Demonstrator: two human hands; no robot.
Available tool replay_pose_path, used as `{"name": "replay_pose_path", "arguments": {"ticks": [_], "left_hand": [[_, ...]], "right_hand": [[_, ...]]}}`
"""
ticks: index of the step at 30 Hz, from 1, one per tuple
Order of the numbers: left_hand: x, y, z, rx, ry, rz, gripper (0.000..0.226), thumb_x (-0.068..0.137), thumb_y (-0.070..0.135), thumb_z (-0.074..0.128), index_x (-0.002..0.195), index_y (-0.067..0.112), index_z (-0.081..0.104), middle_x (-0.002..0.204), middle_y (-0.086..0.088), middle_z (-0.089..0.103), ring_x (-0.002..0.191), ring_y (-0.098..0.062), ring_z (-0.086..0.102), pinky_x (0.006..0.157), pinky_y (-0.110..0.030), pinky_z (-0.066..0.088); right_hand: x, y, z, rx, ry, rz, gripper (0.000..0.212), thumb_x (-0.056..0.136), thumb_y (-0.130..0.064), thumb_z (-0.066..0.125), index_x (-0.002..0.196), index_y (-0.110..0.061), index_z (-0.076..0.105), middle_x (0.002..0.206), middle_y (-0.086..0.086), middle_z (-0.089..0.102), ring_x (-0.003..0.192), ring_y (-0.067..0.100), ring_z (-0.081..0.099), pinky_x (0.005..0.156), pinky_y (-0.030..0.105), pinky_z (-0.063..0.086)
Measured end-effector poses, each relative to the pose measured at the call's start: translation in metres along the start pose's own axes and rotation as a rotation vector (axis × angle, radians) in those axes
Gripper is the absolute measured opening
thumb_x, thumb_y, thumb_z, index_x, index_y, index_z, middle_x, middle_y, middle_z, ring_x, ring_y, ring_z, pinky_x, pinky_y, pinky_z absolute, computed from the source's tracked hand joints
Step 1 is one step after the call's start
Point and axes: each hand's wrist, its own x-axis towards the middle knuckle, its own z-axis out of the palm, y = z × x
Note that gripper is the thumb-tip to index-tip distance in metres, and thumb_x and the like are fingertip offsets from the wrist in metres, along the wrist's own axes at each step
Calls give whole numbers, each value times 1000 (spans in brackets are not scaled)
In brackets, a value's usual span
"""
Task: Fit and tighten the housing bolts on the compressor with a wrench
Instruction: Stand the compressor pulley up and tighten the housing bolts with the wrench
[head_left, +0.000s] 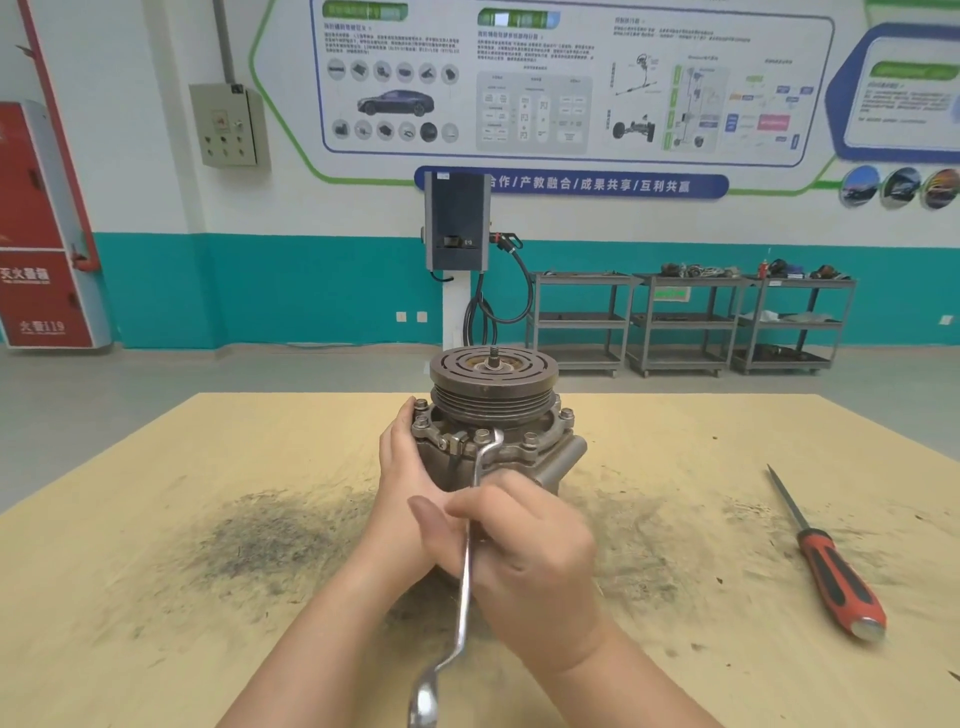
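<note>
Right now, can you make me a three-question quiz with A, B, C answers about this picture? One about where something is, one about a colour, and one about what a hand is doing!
1. Where does the screwdriver lie?
A. On the table, to the right of the compressor
B. On top of the pulley
C. On the floor

2. What colour is the screwdriver's handle?
A. Blue and white
B. Red and black
C. All green

3. What is the right hand doing?
A. Lying flat on the table
B. Pointing at the wall
C. Gripping the wrench

Answers:
1. A: it lies on the table, apart from the compressor, on its right.
2. B: the handle shows red with black inlays.
3. C: its fingers curl round the wrench, whose far end sits on a front housing bolt, while the left hand holds the compressor's side.
</note>
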Motion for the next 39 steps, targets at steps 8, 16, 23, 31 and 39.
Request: {"name": "replay_pose_path", "arguments": {"ticks": [8, 16, 23, 31, 39], "left_hand": [[-7, 9, -8, 101, -104, -20, 132, 42, 80, 71, 152, 47, 6, 138, 35, 17, 132, 4, 26, 105, -24, 28], [-7, 11, -8, 116, -87, -17, 135, 41, 82, 71, 153, 44, 6, 148, 30, 17, 132, 3, 25, 105, -24, 27], [-7, 8, -7, 120, -58, -7, 136, 40, 82, 70, 154, 41, 8, 147, 29, 19, 132, 4, 25, 105, -23, 27], [-8, 10, -7, 124, -68, -4, 136, 42, 82, 70, 154, 40, 7, 148, 28, 18, 131, 6, 24, 105, -23, 26], [-8, 13, -7, 122, -85, -12, 136, 41, 81, 69, 155, 40, 6, 152, 25, 16, 138, -1, 25, 109, -26, 27]], "right_hand": [[39, 24, -36, 463, 339, 826, 52, 97, -46, 46, 54, -23, 62, 43, -3, 49, 36, 9, 45, 43, 19, 39], [45, 52, -44, 715, 315, 1226, 53, 99, -38, 53, 50, -18, 61, 44, 1, 42, 32, 10, 33, 35, 19, 26], [34, 42, -43, 590, 177, 880, 37, 95, -34, 48, 62, -27, 63, 50, 0, 54, 43, 12, 47, 44, 20, 39], [31, 41, -40, 655, 208, 973, 39, 101, -35, 41, 68, -25, 60, 50, 0, 55, 41, 13, 47, 43, 23, 38], [23, 54, -38, 770, 271, 1084, 42, 96, -49, 47, 80, -12, 55, 53, -1, 55, 44, 11, 48, 43, 20, 38]]}}
